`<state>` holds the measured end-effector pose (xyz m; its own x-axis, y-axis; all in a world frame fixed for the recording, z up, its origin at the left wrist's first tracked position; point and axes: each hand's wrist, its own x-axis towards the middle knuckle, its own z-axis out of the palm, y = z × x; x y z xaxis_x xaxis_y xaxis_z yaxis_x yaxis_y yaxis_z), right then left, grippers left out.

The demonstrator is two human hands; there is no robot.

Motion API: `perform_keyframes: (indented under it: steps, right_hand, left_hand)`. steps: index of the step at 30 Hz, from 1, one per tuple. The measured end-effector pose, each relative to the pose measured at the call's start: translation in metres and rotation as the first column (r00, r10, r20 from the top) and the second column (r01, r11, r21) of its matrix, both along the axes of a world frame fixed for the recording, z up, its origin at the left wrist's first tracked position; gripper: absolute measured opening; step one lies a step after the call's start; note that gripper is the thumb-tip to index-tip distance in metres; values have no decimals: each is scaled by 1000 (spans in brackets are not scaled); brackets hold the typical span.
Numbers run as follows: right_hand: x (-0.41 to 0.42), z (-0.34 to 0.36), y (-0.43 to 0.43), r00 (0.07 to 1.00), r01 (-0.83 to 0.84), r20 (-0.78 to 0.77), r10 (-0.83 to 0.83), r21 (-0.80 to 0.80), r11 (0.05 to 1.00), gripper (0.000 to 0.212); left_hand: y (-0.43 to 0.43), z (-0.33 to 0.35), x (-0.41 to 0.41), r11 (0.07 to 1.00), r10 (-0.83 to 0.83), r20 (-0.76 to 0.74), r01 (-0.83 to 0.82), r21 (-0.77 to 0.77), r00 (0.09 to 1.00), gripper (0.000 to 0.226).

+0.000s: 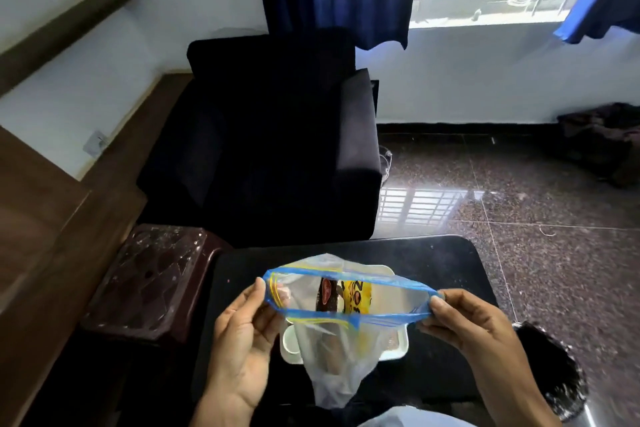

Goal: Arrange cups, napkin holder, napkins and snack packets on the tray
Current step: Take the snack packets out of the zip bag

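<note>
Clear plastic bag (332,357), blue-rimmed mouth stretched wide between left hand (239,340) and right hand (474,326), each pinching an end, above the white tray (398,350) on the black bench (443,263); snack packets (346,295) show through.

Left hand (242,333) and right hand (474,319) raised side by side — palms inward, grips pinched shut, forearms angling in from below.

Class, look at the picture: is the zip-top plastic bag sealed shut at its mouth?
No: the left hand and right hand pull the plastic bag mouth wide open above the white tray, with snack packets visible through it.
</note>
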<state>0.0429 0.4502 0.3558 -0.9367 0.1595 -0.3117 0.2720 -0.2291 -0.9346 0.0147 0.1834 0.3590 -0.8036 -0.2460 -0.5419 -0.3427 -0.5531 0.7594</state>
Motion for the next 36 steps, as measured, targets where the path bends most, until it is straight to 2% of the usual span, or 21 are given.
perform_keyframes:
  steps: [3,5,8,11,13,15,17,20,21,22,24,25,26,27,28,30,32,33,34,36]
  right_hand:
    - [-11,3,14,983,-178,-42,179,30,984,21]
    - [-18,6,13,960,-270,-66,273,47,962,19]
    - [-27,7,7,929,-342,-87,359,170,924,9]
    - [-28,5,8,906,-391,-66,418,248,886,12]
    - [-24,1,18,915,-380,-24,402,280,882,15]
    - [-17,-4,33,929,-350,25,369,376,858,19]
    - [-9,-7,49,928,-327,56,370,598,732,21]
    - [-3,2,59,930,-183,4,368,873,452,18]
    - [-3,6,57,924,-132,-41,380,899,418,19]
    - [-4,10,53,902,-81,-115,415,901,425,18]
    - [-10,16,35,794,-65,-215,568,900,432,12]
    - [-15,17,22,723,-121,-189,664,912,392,17]
    - [-23,16,8,646,-217,-95,757,928,302,27]
    - [-30,12,-8,566,-312,38,823,935,171,35]
    - [-38,4,-24,494,-373,152,856,926,50,40]
    - [-52,-19,-55,401,-395,299,866,909,-131,42]
    - [-62,-37,-83,360,-274,446,819,890,-365,42]
    - [-65,-43,-93,360,-214,492,792,870,-444,43]
    - [-67,-47,-102,378,-170,525,762,849,-501,43]
    - [-70,-49,-115,412,-94,506,758,851,-517,39]
  left_hand:
    - [26,-1,5,1000,-15,15,15,-22,1000,15]
    - [54,-7,13,993,-42,63,49,-111,997,28]
    - [95,-16,23,954,-114,206,165,-249,972,47]
    - [121,-23,25,935,-204,289,273,-226,936,46]
    - [128,-24,22,948,-198,254,251,-195,947,47]
    - [131,-22,20,966,-195,197,223,-129,961,47]
    - [131,-20,20,961,-240,147,256,-103,959,49]
    - [130,-17,24,942,-285,105,299,-153,953,49]
    - [128,-16,26,938,-282,101,296,-180,954,48]
    - [125,-15,29,934,-277,98,292,-206,956,46]
    - [116,-12,32,930,-273,92,287,-230,958,44]
    - [110,-11,33,927,-278,87,291,-237,957,45]
    - [103,-9,34,919,-289,78,299,-258,954,46]
    - [95,-6,35,904,-304,65,310,-293,950,48]
    - [87,-4,35,889,-318,50,316,-332,947,49]
    - [70,-1,35,867,-333,25,316,-385,943,50]
    - [54,1,35,850,-359,8,331,-410,933,50]
    - [47,2,36,845,-374,-3,339,-413,928,49]
    - [40,3,36,844,-385,-15,346,-411,923,49]
    - [29,4,37,850,-398,-33,355,-391,917,50]
